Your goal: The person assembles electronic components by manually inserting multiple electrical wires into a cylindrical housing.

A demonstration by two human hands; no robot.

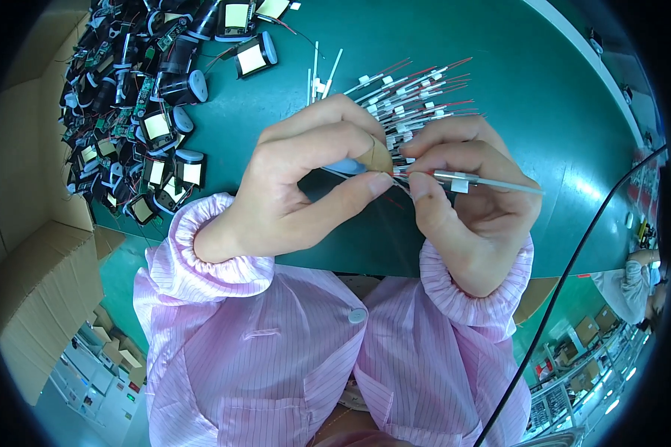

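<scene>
My left hand [306, 171] is closed in a pinch, with a tan cover on its index fingertip. Thin wires [399, 174] run between its fingertips and my right hand. Behind the left fingers shows a blue-grey rounded piece [343, 166]; whether this hand holds it is hidden. My right hand [473, 197] is closed, pinching a slim wired part [492, 183] with a silvery section, a white tag and a pale tube pointing right. Just beyond both hands lies a bunch of similar wired parts [417, 97] with red leads and white tags.
A heap of black cylindrical units [179, 86] with blue-grey ends, green circuit boards and cream pads covers the table's left. An open cardboard box [41, 290] stands at the left edge. A black cable [566, 279] crosses the right side. Another person's sleeve [625, 289] shows far right.
</scene>
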